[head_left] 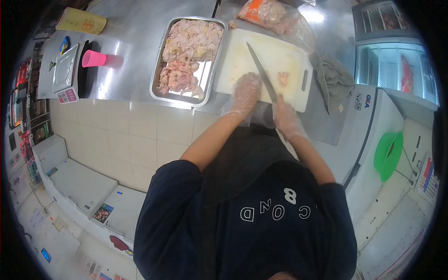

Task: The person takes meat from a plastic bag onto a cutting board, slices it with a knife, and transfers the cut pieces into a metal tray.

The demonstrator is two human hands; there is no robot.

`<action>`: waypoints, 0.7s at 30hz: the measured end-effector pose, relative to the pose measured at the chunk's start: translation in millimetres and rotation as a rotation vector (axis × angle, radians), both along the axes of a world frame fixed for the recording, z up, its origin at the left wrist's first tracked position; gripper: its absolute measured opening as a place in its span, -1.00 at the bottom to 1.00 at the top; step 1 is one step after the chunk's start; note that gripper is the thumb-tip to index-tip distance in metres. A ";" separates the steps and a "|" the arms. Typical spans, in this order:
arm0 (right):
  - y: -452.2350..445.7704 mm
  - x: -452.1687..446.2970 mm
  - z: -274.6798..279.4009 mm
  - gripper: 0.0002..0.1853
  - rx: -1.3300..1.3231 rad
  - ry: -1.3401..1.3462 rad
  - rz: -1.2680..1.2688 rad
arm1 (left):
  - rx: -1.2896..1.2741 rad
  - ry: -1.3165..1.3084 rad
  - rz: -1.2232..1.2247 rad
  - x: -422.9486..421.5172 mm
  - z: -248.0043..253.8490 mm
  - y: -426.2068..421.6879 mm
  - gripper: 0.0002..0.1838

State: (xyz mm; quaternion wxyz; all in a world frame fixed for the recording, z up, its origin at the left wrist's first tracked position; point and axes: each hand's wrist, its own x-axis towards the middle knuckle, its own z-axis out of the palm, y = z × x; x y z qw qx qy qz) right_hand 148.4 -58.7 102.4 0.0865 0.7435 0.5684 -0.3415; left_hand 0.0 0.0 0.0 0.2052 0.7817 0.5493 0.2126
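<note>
A long kitchen knife [262, 71] lies slanted over the white cutting board [235, 51], its tip toward the far left. My right hand [285, 119], in a clear plastic glove, is closed around the knife's handle at the board's near edge. Left of the blade, my gloved left hand [247, 91] rests on the board with its fingers curled down; whatever is under them is hidden. A small piece of raw meat [283, 78] lies right of the blade. Beside the board, a metal tray [204, 74] holds many cut pieces of raw chicken [191, 39].
A plastic bag of raw meat [270, 14] lies behind the board, and a grey cloth [333, 77] to its right. Farther left are a pink cup [93, 58], a scale [66, 69] and a yellow bag [81, 21]. A lit fridge [394, 70] stands at right.
</note>
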 end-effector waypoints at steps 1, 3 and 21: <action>-13.4 9.2 -1.8 -0.64 0.035 0.001 0.007 | 0.026 -0.044 0.014 2.6 -4.0 3.7 -0.79; -47.9 13.6 -2.7 -0.65 0.059 0.020 -0.002 | 0.030 -0.056 0.013 -8.9 1.9 -0.6 -0.82; -47.9 38.7 -2.4 -0.55 0.115 0.331 -0.304 | -0.110 -0.568 -0.043 49.7 11.5 24.6 -0.83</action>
